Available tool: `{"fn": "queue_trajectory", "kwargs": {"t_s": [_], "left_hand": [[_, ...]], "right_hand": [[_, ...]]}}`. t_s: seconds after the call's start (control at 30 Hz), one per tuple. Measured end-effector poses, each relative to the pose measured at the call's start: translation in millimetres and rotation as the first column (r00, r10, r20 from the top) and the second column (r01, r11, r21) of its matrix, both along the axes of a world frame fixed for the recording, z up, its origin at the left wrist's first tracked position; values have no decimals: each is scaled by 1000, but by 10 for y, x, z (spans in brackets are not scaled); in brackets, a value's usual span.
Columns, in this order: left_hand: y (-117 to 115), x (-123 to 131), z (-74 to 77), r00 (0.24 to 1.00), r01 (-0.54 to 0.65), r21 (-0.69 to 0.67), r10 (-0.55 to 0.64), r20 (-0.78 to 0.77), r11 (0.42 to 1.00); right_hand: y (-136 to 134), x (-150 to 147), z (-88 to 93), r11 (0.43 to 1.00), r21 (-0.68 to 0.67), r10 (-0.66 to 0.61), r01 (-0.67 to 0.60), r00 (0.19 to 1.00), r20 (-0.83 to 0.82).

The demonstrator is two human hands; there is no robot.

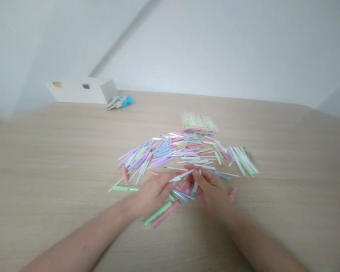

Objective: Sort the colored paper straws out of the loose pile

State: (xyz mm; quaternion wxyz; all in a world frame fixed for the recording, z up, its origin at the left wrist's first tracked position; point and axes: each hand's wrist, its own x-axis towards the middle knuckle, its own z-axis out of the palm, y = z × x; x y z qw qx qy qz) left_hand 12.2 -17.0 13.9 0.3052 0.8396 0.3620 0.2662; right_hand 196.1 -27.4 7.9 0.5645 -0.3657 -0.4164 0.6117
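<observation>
Between the thumb and fingers of my left hand [154, 190] is a slim white pen piece [176, 179], thicker at its base, with a thin rod pointing right. Its tip reaches the fingertips of my right hand [211, 189], which is closed on a short whitish pen part [195, 186], blurred and partly hidden by the fingers. Both hands are just above a loose pile of pen parts [163, 151] in white, purple, blue, green and pink. A green tube [158, 214] and a pink tube [166, 214] lie side by side below my left hand.
Behind the pile sits a stack of colourful printed packets [198, 122]. Several white and green pens [243, 160] lie together at the right. A white box [81, 91] stands at the back left, beside a grey and blue crumpled cloth-like thing [120, 101]. A wall rises behind the table.
</observation>
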Motion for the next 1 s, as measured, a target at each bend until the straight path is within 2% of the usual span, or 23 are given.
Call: {"fn": "queue_trajectory", "kwargs": {"t_s": [0.17,0.47,0.63,0.8,1.0], "left_hand": [[17,-15,-38,999,-16,-6,17,37,1000],[33,-58,-28,1000,-17,-17,18,11,1000],[33,-59,-24,1000,-6,-34,6,12,999],[35,-67,-10,1000,5,-40,-4,25,999],[38,-70,-3,1000,3,-35,-3,12,999]], "right_hand": [[34,50,20,1000,-7,-29,28,997,-65],[206,270,103,957,-53,-291,286,931,-221],[181,316,197,962,-14,-269,274,933,-241],[176,288,194,938,95,-312,333,932,-183],[170,254,213,933,100,-320,346,923,-212]]}}
